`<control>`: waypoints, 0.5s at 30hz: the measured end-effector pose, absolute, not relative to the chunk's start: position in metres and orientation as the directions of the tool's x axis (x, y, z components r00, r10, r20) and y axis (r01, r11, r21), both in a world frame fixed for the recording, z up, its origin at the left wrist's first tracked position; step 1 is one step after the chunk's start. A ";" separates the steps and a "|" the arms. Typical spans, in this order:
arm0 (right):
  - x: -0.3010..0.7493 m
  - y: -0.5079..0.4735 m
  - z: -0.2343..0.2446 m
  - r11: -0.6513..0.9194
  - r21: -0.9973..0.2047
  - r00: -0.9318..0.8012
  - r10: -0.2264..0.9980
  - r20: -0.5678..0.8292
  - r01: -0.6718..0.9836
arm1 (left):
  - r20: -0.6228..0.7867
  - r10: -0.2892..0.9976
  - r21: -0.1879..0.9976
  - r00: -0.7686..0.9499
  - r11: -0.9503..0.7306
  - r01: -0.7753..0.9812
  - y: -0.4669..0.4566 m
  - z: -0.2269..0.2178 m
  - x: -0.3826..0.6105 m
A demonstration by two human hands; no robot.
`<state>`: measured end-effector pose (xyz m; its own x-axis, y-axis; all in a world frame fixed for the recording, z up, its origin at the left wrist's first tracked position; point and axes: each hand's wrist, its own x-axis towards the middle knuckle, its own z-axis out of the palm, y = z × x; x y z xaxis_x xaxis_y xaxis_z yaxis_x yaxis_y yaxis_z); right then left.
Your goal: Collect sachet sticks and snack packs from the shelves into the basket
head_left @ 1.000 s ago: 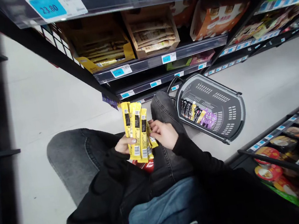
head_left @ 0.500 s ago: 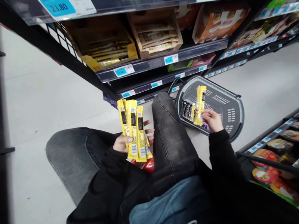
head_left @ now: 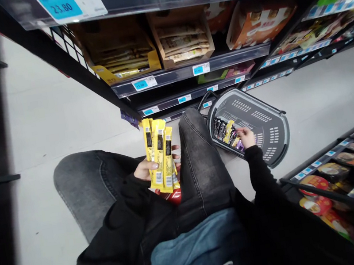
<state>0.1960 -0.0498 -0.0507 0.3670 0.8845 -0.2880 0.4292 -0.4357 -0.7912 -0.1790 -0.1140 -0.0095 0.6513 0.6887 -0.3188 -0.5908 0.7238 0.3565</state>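
Observation:
Several long yellow stick packets (head_left: 160, 155) with black labels and barcodes are fanned out in my left hand (head_left: 146, 169), the thumb pressed across their front. Beneath them a red shiny thing (head_left: 174, 197) shows in part, mostly hidden. My right hand (head_left: 247, 137) is down inside the grey basket (head_left: 281, 134), fingers drawn together at a row of packets. That row holds black packets (head_left: 220, 128), a yellow packet (head_left: 229, 132) and purple packets (head_left: 239, 144). What the right fingertips pinch, if anything, is too small to make out.
In front stands a shelf unit with price tags (head_left: 144, 83). It carries a yellow carton (head_left: 110, 73) of packets, a brown carton (head_left: 185, 44) and an orange box (head_left: 264, 24). At right is a lower shelf with round-lidded tubs (head_left: 313, 185). My bent knees (head_left: 202, 151) flank the left hand.
My right hand has lowered a yellow packet into the basket, where a yellow packet now lies in the row. The left hand keeps its bunch, almost unmoved.

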 end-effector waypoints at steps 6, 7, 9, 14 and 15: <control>0.066 -0.087 0.013 -0.033 -0.881 -0.256 0.951 -0.173 0.471 | -0.338 0.681 0.368 0.650 0.731 -0.575 -0.111 -0.007 -0.175; 0.050 -0.089 0.021 0.002 -0.862 -0.287 0.943 -0.167 0.508 | -0.335 0.675 0.371 0.658 0.736 -0.567 -0.111 -0.008 -0.175; 0.027 -0.088 0.032 0.047 -0.820 -0.316 0.934 -0.166 0.571 | -0.329 0.646 0.374 0.689 0.759 -0.533 -0.113 -0.010 -0.176; 0.008 -0.076 0.034 -0.019 -0.762 -0.343 0.885 -0.314 0.648 | -0.392 0.568 0.386 0.723 0.815 -0.431 -0.120 -0.007 -0.182; 0.007 -0.076 0.033 -0.029 -0.760 -0.341 0.883 -0.324 0.649 | -0.407 0.568 0.395 0.716 0.816 -0.422 -0.122 -0.005 -0.183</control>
<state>0.0073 -0.0757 0.0330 -0.3407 0.8825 -0.3242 0.6491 -0.0286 -0.7602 -0.1825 -0.1218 -0.0052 0.7158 0.5677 -0.4066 -0.4225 0.8157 0.3951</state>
